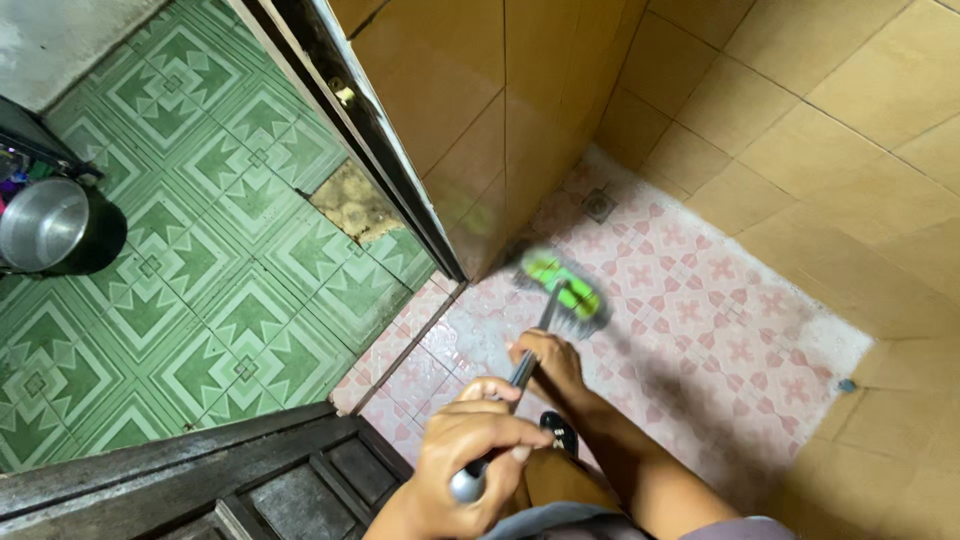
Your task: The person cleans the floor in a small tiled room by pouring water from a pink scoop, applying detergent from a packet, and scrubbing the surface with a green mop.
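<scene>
Head view: both hands' grip closed on brush handle (520,375); blurred head (562,285) apparently near wall edge.

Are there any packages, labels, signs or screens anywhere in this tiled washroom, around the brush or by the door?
None in view: no package, label, sign or screen.
The only things about are a green scrubbing brush on the pink floor tiles, held by both hands, and a metal pot far left.

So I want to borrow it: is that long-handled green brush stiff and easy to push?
Probably stiff: the brush has a straight metal handle. Likely light, though both the left hand and right hand grip it. The wet-looking floor may let it slide.
</scene>
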